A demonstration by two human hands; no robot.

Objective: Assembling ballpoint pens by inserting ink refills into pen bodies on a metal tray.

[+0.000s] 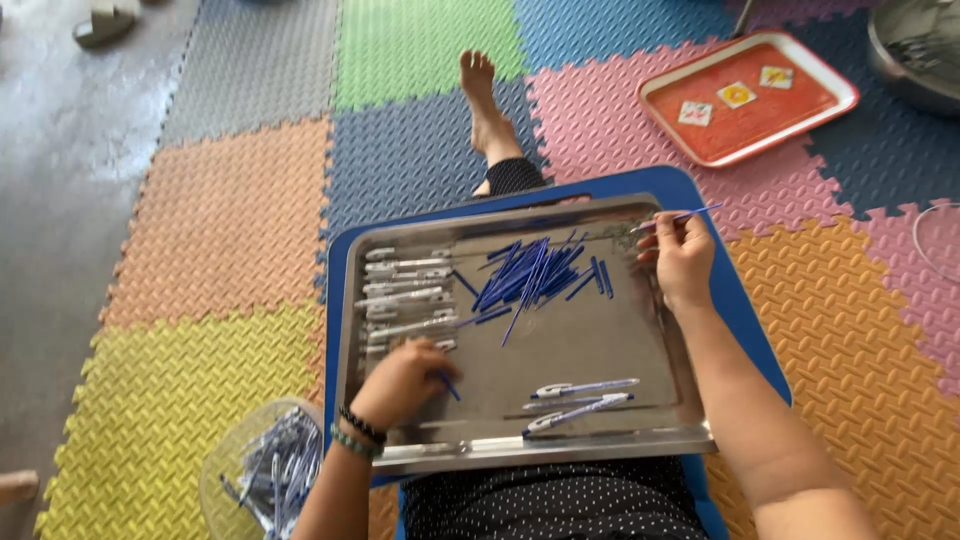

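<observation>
A steel tray [560, 350] rests on a blue board [730, 270] across my lap. A heap of thin blue pen refills [530, 272] lies at its far middle, and a row of pale pen barrels [405, 295] along its left side. Two assembled pens [580, 400] lie near the front edge. My left hand [400, 382] is curled on the tray by the barrels, fingers closed on a small blue piece [452, 388]. My right hand [682, 258] pinches one blue refill [690, 215] above the tray's far right corner.
Coloured foam mats cover the floor. An orange tray [745, 95] with small packets lies at the far right, beside a metal bowl [915, 50]. A clear tub of pens [270, 470] stands at my left. My bare foot [485, 105] stretches ahead.
</observation>
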